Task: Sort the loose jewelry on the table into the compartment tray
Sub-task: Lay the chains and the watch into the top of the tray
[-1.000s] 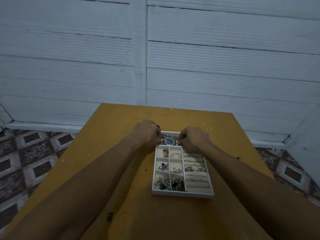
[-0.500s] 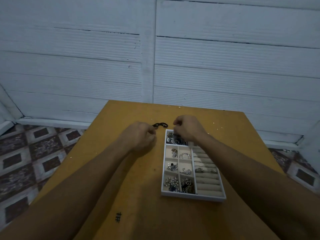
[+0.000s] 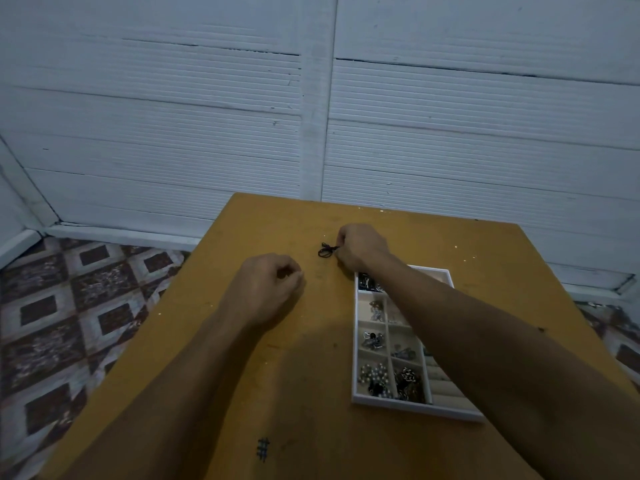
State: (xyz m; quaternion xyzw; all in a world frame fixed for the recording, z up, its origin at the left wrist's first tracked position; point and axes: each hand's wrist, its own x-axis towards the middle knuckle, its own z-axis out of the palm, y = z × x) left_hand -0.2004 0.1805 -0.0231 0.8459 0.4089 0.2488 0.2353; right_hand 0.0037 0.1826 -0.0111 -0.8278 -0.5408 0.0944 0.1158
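Cord (image 3: pixel 325 251), thin, limp and likely featherlight on the worktop (image 3: pixel 450 244), suits the pinch that the fingers of your right hand (image 3: pixel 362 249) have on its end; those of your left hand (image 3: pixel 272 287) curl empty.

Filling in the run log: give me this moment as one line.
step: grasp | right hand: pinches dark looped piece, outside tray | left hand: curled, nothing visible | tray: partly filled
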